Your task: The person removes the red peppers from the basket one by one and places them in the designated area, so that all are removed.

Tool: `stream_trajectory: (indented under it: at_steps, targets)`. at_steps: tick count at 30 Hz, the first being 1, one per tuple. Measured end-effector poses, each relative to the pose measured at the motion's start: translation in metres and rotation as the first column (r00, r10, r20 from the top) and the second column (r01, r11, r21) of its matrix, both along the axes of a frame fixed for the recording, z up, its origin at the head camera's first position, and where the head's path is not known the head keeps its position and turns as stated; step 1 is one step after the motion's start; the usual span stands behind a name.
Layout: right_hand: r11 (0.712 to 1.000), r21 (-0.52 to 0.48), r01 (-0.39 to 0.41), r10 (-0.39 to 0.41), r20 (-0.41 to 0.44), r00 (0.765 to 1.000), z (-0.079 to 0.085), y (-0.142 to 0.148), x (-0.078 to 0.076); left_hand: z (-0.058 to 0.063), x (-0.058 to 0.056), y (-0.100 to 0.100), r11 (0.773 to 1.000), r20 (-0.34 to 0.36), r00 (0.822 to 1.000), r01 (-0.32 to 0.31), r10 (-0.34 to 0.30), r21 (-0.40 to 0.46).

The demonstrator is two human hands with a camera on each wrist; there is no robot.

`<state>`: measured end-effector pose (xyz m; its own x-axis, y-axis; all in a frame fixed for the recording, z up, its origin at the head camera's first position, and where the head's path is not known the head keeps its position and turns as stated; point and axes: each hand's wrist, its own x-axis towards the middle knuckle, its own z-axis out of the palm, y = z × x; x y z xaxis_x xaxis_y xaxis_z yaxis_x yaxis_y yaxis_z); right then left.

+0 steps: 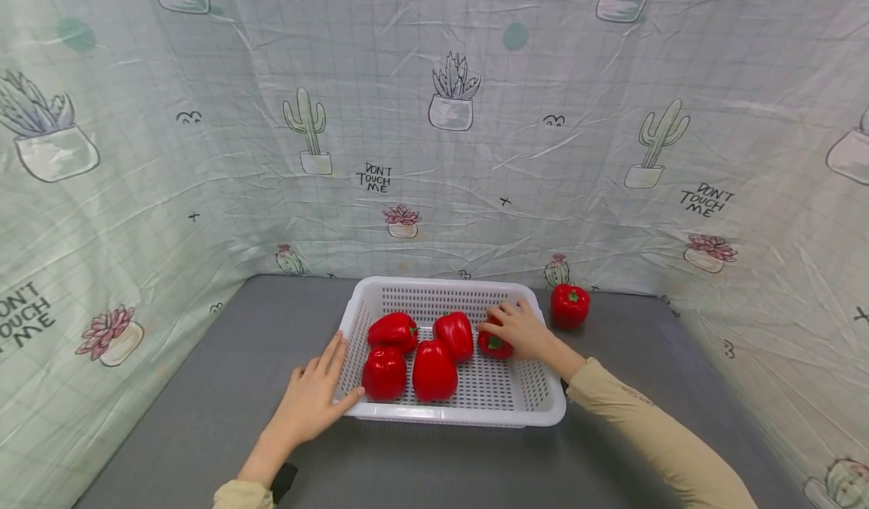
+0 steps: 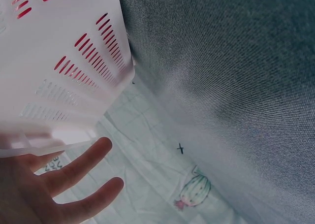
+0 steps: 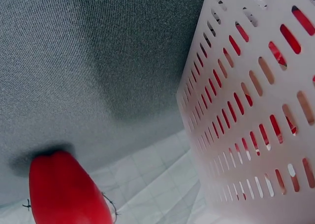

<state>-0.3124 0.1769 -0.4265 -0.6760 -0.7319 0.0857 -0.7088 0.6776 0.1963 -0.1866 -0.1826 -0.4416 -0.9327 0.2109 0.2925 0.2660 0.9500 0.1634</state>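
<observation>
A white plastic basket (image 1: 453, 415), rectangular with rounded corners and slotted walls and floor, sits on the grey table (image 1: 204, 411) toward its far edge, close to the middle. The table top has a fine woven texture, and a creased cloth (image 1: 475, 117) printed with cacti, potted plants and the words "DON'T TOUCH ME" rises behind it and at both sides.

5 glossy red bell peppers lie in the basket: 2 at the near left (image 1: 384, 373) (image 1: 434, 372), 2 behind them (image 1: 394, 331) (image 1: 455, 334), and 1 with a green stem (image 1: 494, 344) at the right. A 6th pepper (image 1: 569, 305) stands on the table just beside the basket's far right corner.

The left hand (image 1: 314, 402) lies flat on the table against the basket's near left corner, fingers (image 1: 333, 354) straight and slightly spread, thumb along the rim. The right hand (image 1: 521, 329) reaches over the basket's right side, fingers curled down round the stemmed pepper.

The left wrist view shows the basket's slotted wall (image 2: 64, 66) from outside, red glinting through the slots, with 2 spread fingers (image 2: 78, 167) beneath it. The right wrist view shows the opposite wall (image 3: 256, 111) and the outside pepper (image 3: 66, 189) on the table, but not the hand itself
</observation>
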Motion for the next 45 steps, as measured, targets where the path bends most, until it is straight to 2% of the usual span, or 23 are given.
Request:
stream_trajectory:
  at_steps: [10,17,24,38,45]
  targets:
    - [0.998,0.027,0.05,-0.05,0.001,0.999,-0.001,-0.002,-0.001,-0.001,0.0,0.0,1.0,-0.002,1.0,-0.002,0.002,0.0]
    - [0.999,0.038,-0.01,0.011,-0.025,1.0,0.001,-0.004,0.002,-0.003,0.0,-0.001,1.0,-0.019,1.0,0.006,-0.006,0.003]
    - [1.0,0.023,0.002,-0.002,-0.007,1.0,0.0,-0.004,0.003,-0.003,0.0,0.0,1.0,-0.015,1.0,0.0,0.0,-0.002]
    - [0.996,-0.085,0.024,-0.023,0.016,1.0,0.002,0.002,0.012,-0.004,0.0,0.001,1.0,-0.004,1.0,-0.003,0.003,0.001]
    - [0.985,-0.155,0.081,-0.079,0.018,0.997,0.008,0.006,0.021,-0.003,0.0,-0.001,1.0,-0.011,1.0,0.003,-0.002,0.01]
